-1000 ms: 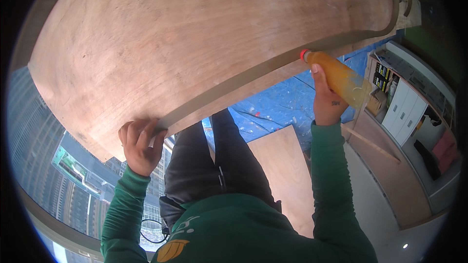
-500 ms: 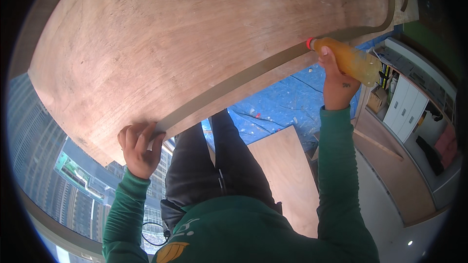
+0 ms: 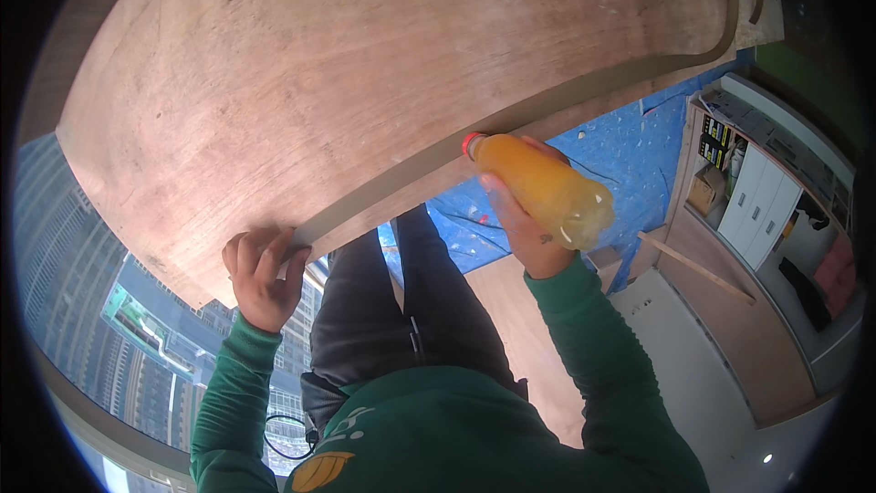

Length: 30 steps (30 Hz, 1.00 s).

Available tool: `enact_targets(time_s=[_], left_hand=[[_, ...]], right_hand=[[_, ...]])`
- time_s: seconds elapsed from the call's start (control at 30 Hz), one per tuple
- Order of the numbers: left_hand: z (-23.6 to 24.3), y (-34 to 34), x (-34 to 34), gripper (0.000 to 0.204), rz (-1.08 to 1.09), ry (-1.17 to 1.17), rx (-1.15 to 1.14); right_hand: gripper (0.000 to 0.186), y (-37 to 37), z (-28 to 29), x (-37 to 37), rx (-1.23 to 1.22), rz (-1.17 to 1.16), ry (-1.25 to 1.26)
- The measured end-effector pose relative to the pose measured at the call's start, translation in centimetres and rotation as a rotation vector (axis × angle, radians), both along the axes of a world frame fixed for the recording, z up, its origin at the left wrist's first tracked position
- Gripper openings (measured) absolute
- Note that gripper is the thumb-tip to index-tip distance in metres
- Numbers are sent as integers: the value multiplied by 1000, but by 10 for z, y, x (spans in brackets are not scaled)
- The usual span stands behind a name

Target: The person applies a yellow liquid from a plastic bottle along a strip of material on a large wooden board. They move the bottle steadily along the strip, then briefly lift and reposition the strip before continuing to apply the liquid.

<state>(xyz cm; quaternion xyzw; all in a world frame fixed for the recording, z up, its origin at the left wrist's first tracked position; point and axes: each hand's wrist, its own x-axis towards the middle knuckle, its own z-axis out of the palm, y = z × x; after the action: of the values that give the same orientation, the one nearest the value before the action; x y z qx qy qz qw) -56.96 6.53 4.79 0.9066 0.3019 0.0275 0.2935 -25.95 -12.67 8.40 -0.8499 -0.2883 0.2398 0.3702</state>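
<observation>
A long brown edging strip (image 3: 376,198) lies along the near side of a large wooden panel (image 3: 383,46) and curves away at the far right. My left hand (image 3: 262,281) pinches the strip's left end between thumb and fingers at the panel's edge. In my right hand (image 3: 527,236) is a plastic bottle (image 3: 540,179) of cloudy orange-yellow liquid. It is tilted, with its red cap end touching or very close to the strip around the middle of its length. The bottle hides some of the right-hand fingers.
Below the panel, a blue sheet (image 3: 630,164) with scraps covers part of the floor. Another wooden board (image 3: 538,374) lies by my legs. Shelving with white doors (image 3: 759,196) stands at the right. A window (image 3: 82,310) over tall buildings is at the left.
My right hand has slid the bottle leftward and nearer along the strip, from its right part to about its middle. My left hand stays at the strip's left end.
</observation>
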Motion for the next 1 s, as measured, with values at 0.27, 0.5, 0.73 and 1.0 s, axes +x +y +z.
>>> enact_targets(time_s=[0.27,0.5,0.73,1.0], left_hand=[[-2,0,-3,47,-24,-19,42],[9,3,17,48,-50,-100,-3],[-3,-11,64,48,50,-187,-119],[-6,-21,117,46,-2,-219,-59]], right_hand=[[56,-8,27,5,224,-186,409],[65,-44,35,51,513,-367,578],[56,-61,31,88,516,-407,529],[55,-73,28,115,524,-571,549]])
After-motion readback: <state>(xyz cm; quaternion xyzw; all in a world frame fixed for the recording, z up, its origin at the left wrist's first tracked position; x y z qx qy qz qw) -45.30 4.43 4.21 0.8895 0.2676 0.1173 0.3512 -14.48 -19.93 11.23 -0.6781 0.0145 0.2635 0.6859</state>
